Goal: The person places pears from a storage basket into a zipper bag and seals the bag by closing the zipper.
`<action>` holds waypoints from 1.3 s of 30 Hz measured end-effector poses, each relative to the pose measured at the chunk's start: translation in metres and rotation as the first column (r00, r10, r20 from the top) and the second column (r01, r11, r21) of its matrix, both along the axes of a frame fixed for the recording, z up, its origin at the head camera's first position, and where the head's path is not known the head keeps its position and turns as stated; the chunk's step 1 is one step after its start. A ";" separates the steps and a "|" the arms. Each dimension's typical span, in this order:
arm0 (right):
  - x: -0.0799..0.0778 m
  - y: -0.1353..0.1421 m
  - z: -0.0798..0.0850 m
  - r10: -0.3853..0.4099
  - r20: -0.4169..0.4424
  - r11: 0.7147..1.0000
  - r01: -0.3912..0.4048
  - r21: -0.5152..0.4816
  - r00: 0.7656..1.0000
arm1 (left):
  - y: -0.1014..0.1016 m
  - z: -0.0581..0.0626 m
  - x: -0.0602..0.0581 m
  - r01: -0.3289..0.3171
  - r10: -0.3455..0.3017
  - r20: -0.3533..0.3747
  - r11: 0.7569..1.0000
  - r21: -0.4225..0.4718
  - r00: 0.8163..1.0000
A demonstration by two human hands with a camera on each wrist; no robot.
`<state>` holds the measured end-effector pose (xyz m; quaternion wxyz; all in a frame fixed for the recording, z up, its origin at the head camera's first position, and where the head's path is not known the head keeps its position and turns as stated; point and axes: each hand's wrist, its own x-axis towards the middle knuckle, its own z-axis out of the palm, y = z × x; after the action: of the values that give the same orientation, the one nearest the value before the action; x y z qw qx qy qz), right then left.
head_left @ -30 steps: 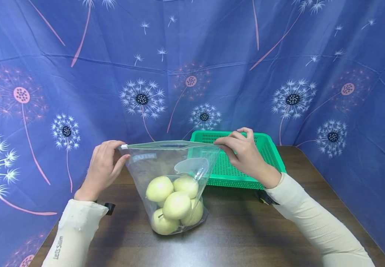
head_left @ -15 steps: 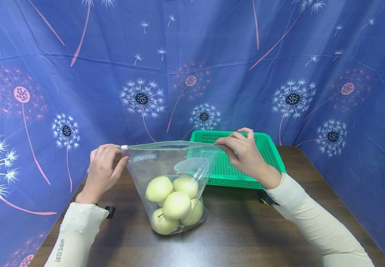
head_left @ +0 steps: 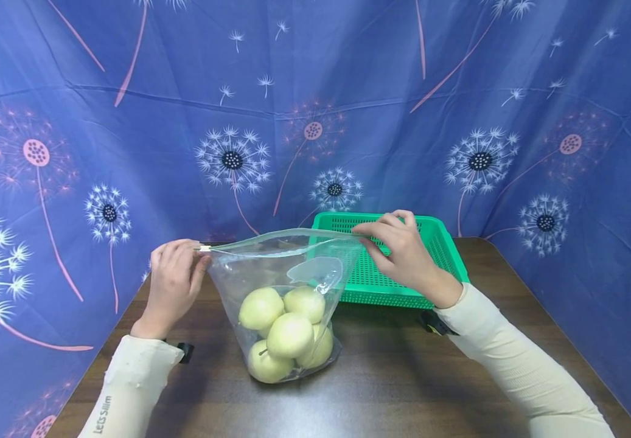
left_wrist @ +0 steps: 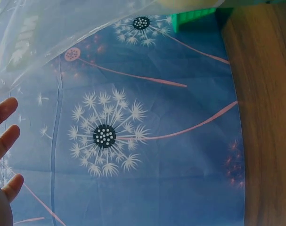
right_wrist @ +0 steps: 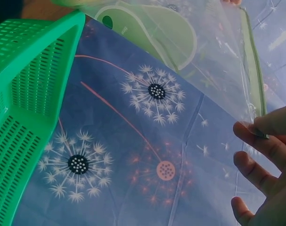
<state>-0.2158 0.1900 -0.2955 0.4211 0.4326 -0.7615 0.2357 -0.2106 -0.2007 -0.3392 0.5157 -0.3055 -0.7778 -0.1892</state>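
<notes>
A clear zipper bag [head_left: 249, 274] stands on the table with several pale yellow-green pears [head_left: 290, 336] in its lower part. Its top edge is stretched between both hands, and the two sides of the mouth stand apart. My left hand [head_left: 171, 283] pinches the left top corner, right by the white slider [head_left: 204, 248]. The opposite corner is pinched between thumb and index finger of my right hand [head_left: 400, 252]; in the right wrist view the bag's green zip strip [right_wrist: 256, 70] runs into that pinch. In the left wrist view only some fingertips [left_wrist: 6, 141] show.
A green perforated plastic basket [head_left: 435, 243] sits behind the bag to the right, partly under my right hand. The brown wooden table [head_left: 392, 377] carries everything. A blue dandelion-print cloth [head_left: 392, 152] hangs close behind and at both sides.
My left hand has moved slightly down and to the right with its corner of the bag. The bag's mouth has widened. The right hand stays where it was.
</notes>
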 end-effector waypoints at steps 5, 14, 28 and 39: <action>0.000 0.000 0.002 0.008 0.045 1.000 -0.009 0.011 0.999 | 0.004 0.001 0.000 0.026 -0.026 -0.024 1.000 0.017 0.999; 0.000 0.000 0.008 -0.041 0.129 0.994 0.028 0.105 0.991 | 0.007 0.000 0.001 0.054 -0.054 -0.005 0.998 0.039 0.999; -0.004 -0.031 0.027 -0.049 -0.034 0.976 0.055 0.212 0.998 | 0.006 -0.001 0.002 0.065 -0.064 -0.017 0.997 0.046 0.998; -0.005 -0.058 0.030 -0.049 -0.108 0.960 0.077 0.268 0.993 | 0.006 -0.002 0.002 0.058 -0.057 -0.014 0.997 0.050 0.998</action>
<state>-0.2203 0.1321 -0.2650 0.4029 0.4731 -0.7778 0.0936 -0.2082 -0.1950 -0.3416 0.5224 -0.3158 -0.7604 -0.2216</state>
